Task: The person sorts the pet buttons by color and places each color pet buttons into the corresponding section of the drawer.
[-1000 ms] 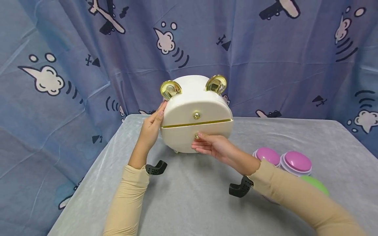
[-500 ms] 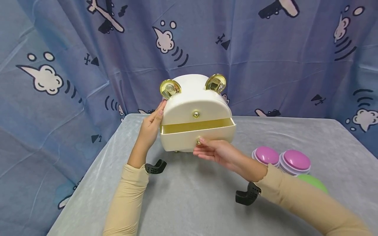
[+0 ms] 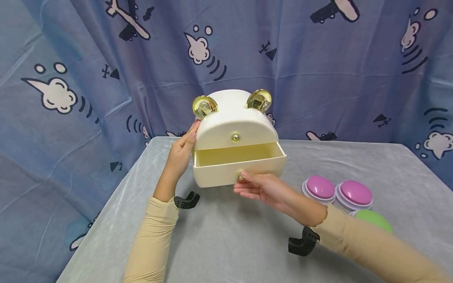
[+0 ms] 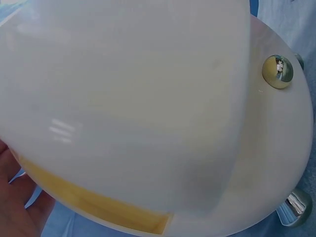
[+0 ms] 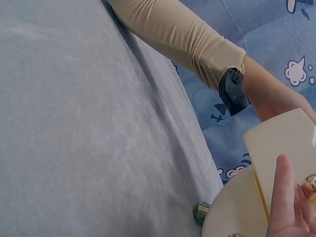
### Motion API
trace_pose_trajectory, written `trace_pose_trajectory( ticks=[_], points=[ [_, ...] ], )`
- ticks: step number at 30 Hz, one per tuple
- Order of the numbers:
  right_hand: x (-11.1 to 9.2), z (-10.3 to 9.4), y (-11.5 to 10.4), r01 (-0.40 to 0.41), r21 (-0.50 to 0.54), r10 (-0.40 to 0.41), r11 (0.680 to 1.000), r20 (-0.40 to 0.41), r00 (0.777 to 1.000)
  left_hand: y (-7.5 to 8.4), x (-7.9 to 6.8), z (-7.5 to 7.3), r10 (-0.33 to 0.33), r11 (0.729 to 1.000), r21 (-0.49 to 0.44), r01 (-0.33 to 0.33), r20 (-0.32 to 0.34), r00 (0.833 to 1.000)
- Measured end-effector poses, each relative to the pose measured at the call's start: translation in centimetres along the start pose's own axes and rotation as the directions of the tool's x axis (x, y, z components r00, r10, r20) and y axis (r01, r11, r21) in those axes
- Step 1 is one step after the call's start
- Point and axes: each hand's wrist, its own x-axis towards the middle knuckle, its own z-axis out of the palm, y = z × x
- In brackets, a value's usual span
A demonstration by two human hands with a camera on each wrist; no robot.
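A white, rounded storage box [image 3: 230,104] with two gold ears stands on the table. Its lower drawer [image 3: 214,175] is pulled out, and the visible inside is bare and yellowish. My right hand [image 3: 265,190] pinches the small gold knob [image 3: 240,177] on that drawer between thumb and index finger, the other fingers stretched out below. Along the box's left side rests my left hand [image 3: 178,155], its fingers fairly straight and partly hidden behind the edge. The upper drawer [image 3: 216,136], with its own gold knob [image 3: 235,137], is closed. In the left wrist view the pulled-out drawer [image 4: 123,98] fills most of the picture.
Two pink-topped round push lights [image 3: 320,186] and a green-topped one [image 3: 373,220] sit to the right, beside my right forearm. The grey cloth-covered table [image 3: 226,243] reaches back to a blue patterned curtain [image 3: 318,78].
My right hand has drawn the lower drawer out toward me by its knob, from nearly closed to well open. My left hand has stayed on the box's side.
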Motion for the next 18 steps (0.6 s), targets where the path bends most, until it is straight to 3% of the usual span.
trace_pose_trajectory(
  ticks=[18],
  points=[
    [-2.0, 0.4, 0.7, -0.016, 0.008, 0.016, 1.0, 0.041, 0.999, -0.1, 0.0, -0.1, 0.016, 1.0, 0.005, -0.016, 0.018, 1.0]
  ],
)
